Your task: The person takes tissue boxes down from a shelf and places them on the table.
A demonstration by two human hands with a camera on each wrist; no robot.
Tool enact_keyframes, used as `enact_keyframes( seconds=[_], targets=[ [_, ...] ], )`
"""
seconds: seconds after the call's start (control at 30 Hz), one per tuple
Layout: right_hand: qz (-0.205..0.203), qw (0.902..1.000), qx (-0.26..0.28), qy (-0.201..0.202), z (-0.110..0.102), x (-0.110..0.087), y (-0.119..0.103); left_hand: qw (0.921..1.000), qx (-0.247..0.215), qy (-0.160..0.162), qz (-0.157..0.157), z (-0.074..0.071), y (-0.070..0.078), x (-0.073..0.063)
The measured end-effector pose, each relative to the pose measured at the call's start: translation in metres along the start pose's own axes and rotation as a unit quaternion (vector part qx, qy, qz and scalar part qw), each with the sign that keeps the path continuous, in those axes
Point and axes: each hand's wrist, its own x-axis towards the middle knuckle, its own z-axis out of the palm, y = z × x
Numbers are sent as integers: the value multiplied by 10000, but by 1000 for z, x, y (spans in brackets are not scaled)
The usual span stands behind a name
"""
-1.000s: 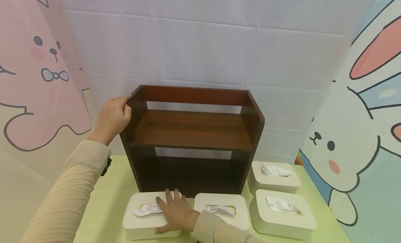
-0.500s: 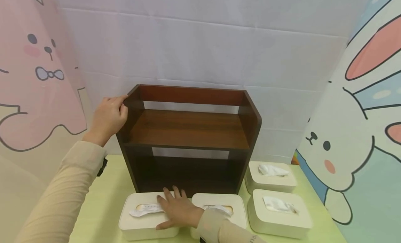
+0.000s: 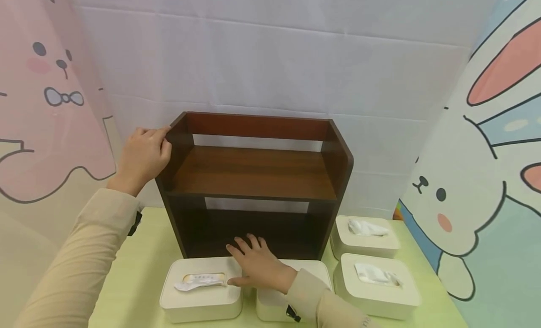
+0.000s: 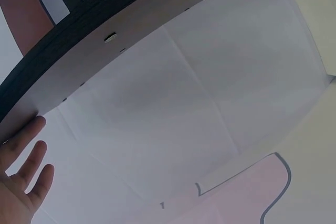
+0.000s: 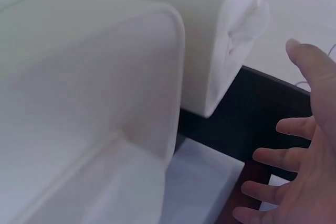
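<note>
A dark brown two-tier shelf (image 3: 253,177) stands upright on the table. My left hand (image 3: 145,152) holds the upper edge of its left side panel. In the left wrist view, several fingers (image 4: 32,148) of that hand spread along the panel's outer face. A white tissue box (image 3: 203,295) sits in front of the shelf at left, tissue showing in its slot. My right hand (image 3: 262,267), fingers spread, is between that box and a second tissue box (image 3: 313,271), which hand and sleeve partly cover. The right wrist view shows this hand (image 5: 304,166) holding nothing.
Two more white tissue boxes stand at the right, a nearer one (image 3: 376,288) and a farther one (image 3: 365,243) close beside the shelf. They stand on a yellow-green table (image 3: 127,271). A white cloth backdrop (image 3: 270,50) hangs behind, with cartoon-printed panels on both sides.
My right hand has lifted off the left tissue box's top and moved right and farther from me. The left hand stays at the shelf's edge. The head view has shifted slightly.
</note>
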Motion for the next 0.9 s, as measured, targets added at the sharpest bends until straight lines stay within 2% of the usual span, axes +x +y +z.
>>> enact_keyframes(
  seconds=[0.23,0.43,0.67,0.9],
  targets=[
    [129,9977,-378,548,-11,-15,23,9993,316,-67,162,0,4,-1],
    [288,9943,-362,964,-23,-34,37,9990,272,205,293,1,6,-7],
    [471,9875,-210,1493,-36,-59,53,9987,-62,496,64,-5,10,-17],
    [696,9790,-298,1890,-50,-85,71,9969,77,781,-65,-14,8,-36]
  ],
)
